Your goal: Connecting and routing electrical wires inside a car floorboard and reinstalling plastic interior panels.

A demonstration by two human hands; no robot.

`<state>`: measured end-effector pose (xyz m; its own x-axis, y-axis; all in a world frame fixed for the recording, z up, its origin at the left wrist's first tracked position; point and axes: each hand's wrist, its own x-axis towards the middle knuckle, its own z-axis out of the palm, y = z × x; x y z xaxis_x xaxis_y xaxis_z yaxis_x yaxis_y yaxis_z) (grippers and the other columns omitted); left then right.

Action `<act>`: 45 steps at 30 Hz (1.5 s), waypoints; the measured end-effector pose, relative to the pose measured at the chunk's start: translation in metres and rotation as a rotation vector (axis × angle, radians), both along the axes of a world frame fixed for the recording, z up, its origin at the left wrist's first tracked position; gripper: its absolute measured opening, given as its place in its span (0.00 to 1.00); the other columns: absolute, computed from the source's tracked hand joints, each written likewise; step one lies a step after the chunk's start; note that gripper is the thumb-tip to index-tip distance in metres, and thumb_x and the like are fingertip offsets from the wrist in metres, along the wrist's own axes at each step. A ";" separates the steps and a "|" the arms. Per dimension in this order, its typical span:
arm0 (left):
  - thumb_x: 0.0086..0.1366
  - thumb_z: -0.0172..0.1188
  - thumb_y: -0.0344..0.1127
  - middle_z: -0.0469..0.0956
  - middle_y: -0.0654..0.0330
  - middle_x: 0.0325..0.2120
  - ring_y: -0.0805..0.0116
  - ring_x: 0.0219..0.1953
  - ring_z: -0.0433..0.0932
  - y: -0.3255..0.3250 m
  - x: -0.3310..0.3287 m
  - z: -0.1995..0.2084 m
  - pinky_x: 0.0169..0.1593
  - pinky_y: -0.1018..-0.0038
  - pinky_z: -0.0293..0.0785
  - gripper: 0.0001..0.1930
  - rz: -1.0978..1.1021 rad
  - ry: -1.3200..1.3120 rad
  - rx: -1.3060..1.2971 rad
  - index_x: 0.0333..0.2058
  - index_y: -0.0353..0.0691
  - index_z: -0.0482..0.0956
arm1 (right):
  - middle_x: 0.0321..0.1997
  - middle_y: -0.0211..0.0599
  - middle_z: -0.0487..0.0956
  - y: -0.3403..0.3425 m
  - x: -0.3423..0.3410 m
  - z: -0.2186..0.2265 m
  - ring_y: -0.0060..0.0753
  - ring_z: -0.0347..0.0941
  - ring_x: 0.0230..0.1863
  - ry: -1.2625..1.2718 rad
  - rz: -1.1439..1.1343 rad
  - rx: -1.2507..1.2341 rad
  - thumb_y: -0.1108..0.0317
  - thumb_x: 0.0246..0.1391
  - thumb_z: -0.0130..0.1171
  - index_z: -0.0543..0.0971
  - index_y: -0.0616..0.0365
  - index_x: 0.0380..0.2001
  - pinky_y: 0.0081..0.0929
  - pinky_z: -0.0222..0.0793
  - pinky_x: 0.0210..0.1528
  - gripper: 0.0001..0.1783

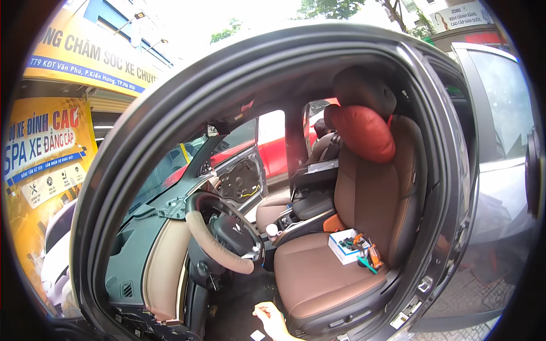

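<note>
At the bottom edge, my right hand [271,318] reaches in over the dark floor of a car, just left of the seat's front corner. Its fingers are bent together; whatever they hold, if anything, is too small to make out. A small white piece [257,335] shows just below it. My left hand is out of the picture. Closest to my hand is the brown driver's seat [307,267]. On its cushion rests an open white-and-blue box [345,256] with dark and orange items, and an orange-and-teal tool [371,260] leans beside it.
The steering wheel [219,244] and a partly stripped dashboard [162,256] are at left. A red cushion [364,133] hangs below the headrest. A white-capped container [272,231] stands by the console. The far door [239,176] lacks its trim panel. An open grey door [500,187] stands at right.
</note>
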<state>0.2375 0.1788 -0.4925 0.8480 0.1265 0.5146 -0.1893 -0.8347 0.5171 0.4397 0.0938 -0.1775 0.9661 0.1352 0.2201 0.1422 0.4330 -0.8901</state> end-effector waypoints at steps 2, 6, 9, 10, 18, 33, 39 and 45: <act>0.71 0.40 0.55 0.55 0.52 0.68 0.47 0.71 0.48 0.002 -0.010 0.013 0.71 0.55 0.44 0.33 -0.139 0.164 0.115 0.67 0.40 0.58 | 0.32 0.36 0.77 -0.059 -0.017 0.107 0.38 0.76 0.35 -0.353 -0.202 0.018 0.62 0.64 0.57 0.71 0.53 0.50 0.29 0.74 0.41 0.15; 0.71 0.41 0.55 0.58 0.52 0.67 0.51 0.71 0.50 -0.028 -0.097 0.064 0.71 0.58 0.45 0.32 -0.307 0.550 0.271 0.66 0.40 0.59 | 0.36 0.38 0.78 -0.161 -0.008 0.357 0.37 0.73 0.39 -0.918 -0.470 0.209 0.74 0.53 0.58 0.77 0.63 0.36 0.32 0.71 0.41 0.06; 0.71 0.42 0.55 0.59 0.52 0.67 0.53 0.70 0.52 -0.047 -0.155 0.115 0.71 0.60 0.45 0.32 -0.600 0.837 0.397 0.66 0.40 0.60 | 0.35 0.43 0.74 -0.252 0.030 0.511 0.30 0.69 0.36 -1.220 -0.825 0.210 0.75 0.56 0.52 0.73 0.63 0.37 0.25 0.68 0.41 0.06; 0.71 0.43 0.54 0.60 0.52 0.66 0.54 0.70 0.52 -0.044 -0.165 0.129 0.71 0.61 0.46 0.32 -0.699 0.921 0.447 0.66 0.40 0.60 | 0.36 0.41 0.74 -0.284 0.047 0.552 0.29 0.70 0.37 -1.255 -0.954 0.100 0.77 0.57 0.50 0.73 0.63 0.37 0.24 0.68 0.42 0.05; 0.71 0.44 0.54 0.62 0.52 0.65 0.58 0.70 0.54 -0.126 -0.109 0.219 0.71 0.64 0.46 0.31 -0.733 1.092 0.223 0.66 0.41 0.61 | 0.54 0.32 0.77 -0.553 0.227 0.731 0.44 0.67 0.60 -0.773 -1.401 -1.288 0.71 0.43 0.61 0.79 0.49 0.48 0.43 0.64 0.59 0.23; 0.71 0.47 0.54 0.65 0.52 0.64 0.65 0.69 0.56 -0.194 0.031 0.260 0.71 0.70 0.46 0.31 -0.037 1.037 -0.698 0.65 0.43 0.62 | 0.36 0.38 0.78 -0.665 0.315 0.717 0.47 0.76 0.41 -1.071 -1.383 -1.473 0.65 0.56 0.59 0.79 0.51 0.39 0.42 0.73 0.41 0.08; 0.71 0.50 0.48 0.72 0.52 0.54 0.66 0.58 0.67 -0.212 0.034 0.314 0.62 0.68 0.60 0.23 -0.018 0.810 -0.894 0.57 0.41 0.70 | 0.35 0.39 0.81 -0.683 0.179 0.755 0.37 0.77 0.35 -1.173 -1.464 -0.904 0.67 0.58 0.59 0.79 0.56 0.42 0.30 0.69 0.38 0.10; 0.70 0.54 0.34 0.78 0.53 0.44 0.64 0.47 0.77 -0.225 0.027 0.535 0.52 0.76 0.71 0.17 -0.094 0.419 -0.835 0.55 0.35 0.72 | 0.44 0.34 0.81 -0.692 -0.003 0.708 0.19 0.74 0.44 -1.042 -1.092 -0.265 0.64 0.65 0.55 0.75 0.63 0.48 0.16 0.66 0.47 0.14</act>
<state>0.2648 -0.0461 0.0426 0.9691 0.2387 -0.0619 0.1006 -0.1537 0.9830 0.4368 -0.5983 0.5301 0.0528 -0.3731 0.9263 0.8661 -0.4445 -0.2284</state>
